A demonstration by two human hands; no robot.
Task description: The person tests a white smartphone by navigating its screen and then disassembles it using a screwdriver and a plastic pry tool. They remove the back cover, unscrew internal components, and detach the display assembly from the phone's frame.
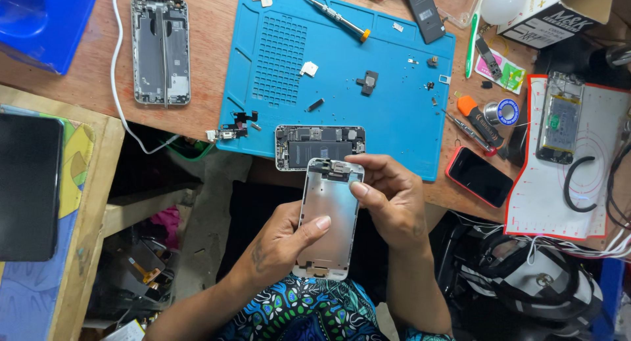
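Note:
My left hand (pixel 282 239) grips a detached phone screen panel (pixel 328 213), its silver metal back facing up, with the thumb across its lower half. My right hand (pixel 391 200) pinches the panel's upper right edge near the connector end. Just beyond the panel, an opened phone body (pixel 320 146) with its battery and boards showing lies on the front edge of a blue work mat (pixel 394 117).
Small loose parts and a screwdriver (pixel 332 16) lie on the mat. An empty phone housing (pixel 160 50) sits at the left on the wooden desk, a red phone (pixel 478 177) to the right. A white-and-red mat (pixel 565 203) carries another opened phone (pixel 560 117). A dark tablet (pixel 27 186) rests far left.

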